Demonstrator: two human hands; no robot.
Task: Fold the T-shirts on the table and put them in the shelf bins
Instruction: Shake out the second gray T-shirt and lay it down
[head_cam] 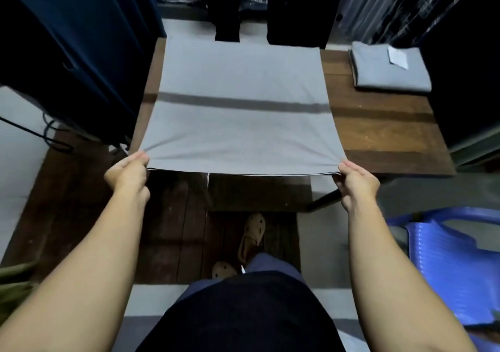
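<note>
The grey T-shirt [240, 81] lies spread flat on the wooden counter [384, 135], and its near edge reaches over the counter's front. We pinch its near left corner with the left hand [128, 173] and its near right corner with the right hand [357, 183]. At the counter's far right lie folded grey shirts [389, 72].

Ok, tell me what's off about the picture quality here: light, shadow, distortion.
Head view: dim, soft light; a dark band, seemingly a shadow, crosses the grey T-shirt and the table; wide-angle distortion bows the table edges and stretches the forearms; the hanging clothes sink into near-black; no glare.
</note>
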